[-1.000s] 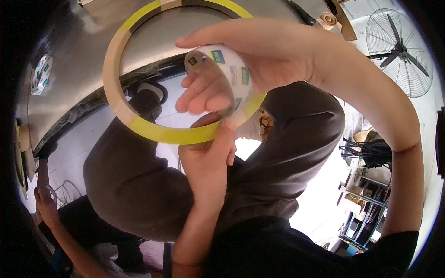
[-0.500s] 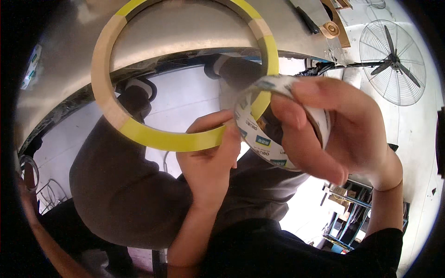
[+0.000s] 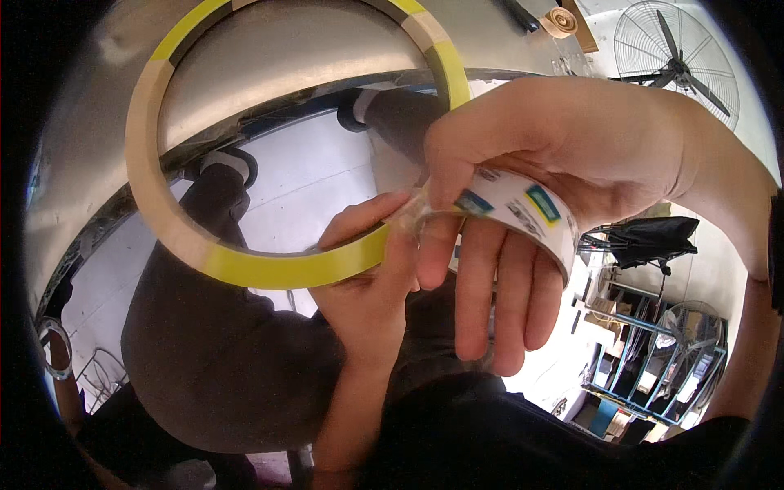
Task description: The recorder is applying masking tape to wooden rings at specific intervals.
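A large ring (image 3: 286,269), banded in yellow and beige, is held up in front of me, its far side over the table's edge. My left hand (image 3: 363,286) is closed on its near right side, thumb on top and fingers behind. My right hand (image 3: 563,163) grips a roll of clear tape (image 3: 535,208) with a printed white core. Its thumb and forefinger press close to my left thumb, while the other fingers pass through the roll. A crumpled strip of clear tape (image 3: 415,212) shows between the two hands at the ring; its end is hidden.
Beyond the ring lies a metal-topped table (image 3: 327,49), with a tan roll (image 3: 559,23) at its far right. A black fan (image 3: 676,69) stands at the right, above a blue-framed shelf (image 3: 629,400). My dark-trousered leg (image 3: 204,351) is below the ring.
My right hand has turned over and moved left, bringing the tape roll against the ring by my left thumb. The ring has shifted slightly left; my left hand keeps its grip.
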The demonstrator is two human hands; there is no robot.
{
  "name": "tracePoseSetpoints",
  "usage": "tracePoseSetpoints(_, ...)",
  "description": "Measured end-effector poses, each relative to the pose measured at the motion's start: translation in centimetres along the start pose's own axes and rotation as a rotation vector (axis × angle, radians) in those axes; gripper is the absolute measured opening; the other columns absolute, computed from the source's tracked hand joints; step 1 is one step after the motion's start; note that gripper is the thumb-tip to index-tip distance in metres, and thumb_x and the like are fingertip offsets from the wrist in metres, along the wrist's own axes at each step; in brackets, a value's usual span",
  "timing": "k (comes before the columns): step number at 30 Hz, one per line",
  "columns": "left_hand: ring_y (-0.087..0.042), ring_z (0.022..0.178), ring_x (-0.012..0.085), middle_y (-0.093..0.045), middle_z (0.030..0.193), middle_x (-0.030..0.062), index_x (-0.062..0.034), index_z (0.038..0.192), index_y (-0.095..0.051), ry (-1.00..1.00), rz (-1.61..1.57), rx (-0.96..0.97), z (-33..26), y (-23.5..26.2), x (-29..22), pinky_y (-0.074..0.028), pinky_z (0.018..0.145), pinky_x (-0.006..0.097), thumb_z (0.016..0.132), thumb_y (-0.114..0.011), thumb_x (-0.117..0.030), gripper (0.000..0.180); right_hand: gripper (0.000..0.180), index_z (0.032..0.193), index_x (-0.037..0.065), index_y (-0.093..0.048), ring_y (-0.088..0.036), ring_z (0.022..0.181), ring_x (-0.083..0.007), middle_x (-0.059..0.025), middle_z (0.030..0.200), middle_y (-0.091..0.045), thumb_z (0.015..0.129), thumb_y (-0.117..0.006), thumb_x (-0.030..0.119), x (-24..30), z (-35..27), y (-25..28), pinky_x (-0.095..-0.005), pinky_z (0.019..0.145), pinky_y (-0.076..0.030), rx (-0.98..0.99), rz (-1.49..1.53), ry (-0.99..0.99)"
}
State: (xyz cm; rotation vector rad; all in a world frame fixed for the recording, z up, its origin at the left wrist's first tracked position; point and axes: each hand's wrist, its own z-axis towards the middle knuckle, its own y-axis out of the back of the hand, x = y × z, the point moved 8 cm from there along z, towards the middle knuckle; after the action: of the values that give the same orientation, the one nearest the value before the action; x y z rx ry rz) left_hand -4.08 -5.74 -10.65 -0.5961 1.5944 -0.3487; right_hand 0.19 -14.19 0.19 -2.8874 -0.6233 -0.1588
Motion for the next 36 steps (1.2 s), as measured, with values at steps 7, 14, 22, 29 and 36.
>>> tracePoseSetpoints(7,-0.062,0.071,0.0083,-0.068,0.089,0.0082,0.0052,0.106,-0.066,-0.041,0.023,0.030,0.0,1.6,1.0,-0.046,0.063,0.019,0.084,-0.071,-0.002,0.024,0.039,0.068,0.012,-0.044,-0.029,0.034,-0.0039,0.0015,0.042,-0.038,0.099,-0.046,0.035,-1.3,0.4,-0.6,-0.0206,0.033,-0.019,-0.190,-0.112,-0.012)
tracePoseSetpoints(14,-0.062,0.072,0.0093,-0.069,0.086,0.0083,0.0045,0.108,-0.067,-0.186,0.073,0.136,0.5,0.6,0.8,-0.045,0.066,0.020,0.080,-0.072,0.000,0.029,0.043,0.065,0.009,-0.044,-0.036,0.037,-0.0058,-0.0011,0.047,-0.043,0.099,-0.044,0.035,-2.9,-1.1,0.1,-0.0214,0.039,-0.026,-0.328,-0.410,0.020)
tracePoseSetpoints(22,-0.059,0.070,0.0096,-0.068,0.086,0.0076,0.0050,0.111,-0.067,-0.251,0.162,0.170,0.8,0.6,0.2,-0.042,0.065,0.019,0.076,-0.073,0.003,0.035,0.043,0.065,0.008,-0.048,-0.038,0.037,-0.0084,-0.0026,0.046,-0.045,0.099,-0.041,0.033,-4.2,1.0,1.0,-0.0229,0.040,-0.030,-0.245,-0.513,0.507)
tracePoseSetpoints(29,-0.060,0.079,0.0143,-0.066,0.089,0.0086,0.0064,0.112,-0.066,-0.242,0.182,0.123,0.7,0.5,0.4,-0.044,0.070,0.023,0.073,-0.081,-0.008,0.044,0.048,0.064,0.008,-0.050,-0.041,0.037,-0.0073,-0.0022,0.047,-0.049,0.101,-0.042,0.037,-6.8,2.1,1.6,-0.0216,0.040,-0.031,-0.199,-0.099,0.342)
tracePoseSetpoints(36,-0.059,0.085,0.0178,-0.065,0.093,0.0097,0.0052,0.109,-0.067,-0.296,0.368,0.069,0.8,0.7,-0.7,-0.045,0.073,0.027,0.079,-0.078,-0.039,0.055,0.051,0.064,0.008,-0.051,-0.041,0.039,-0.0068,-0.0006,0.048,-0.047,0.103,-0.042,0.039,-7.3,4.0,1.7,-0.0211,0.041,-0.031,-0.115,0.012,0.492)
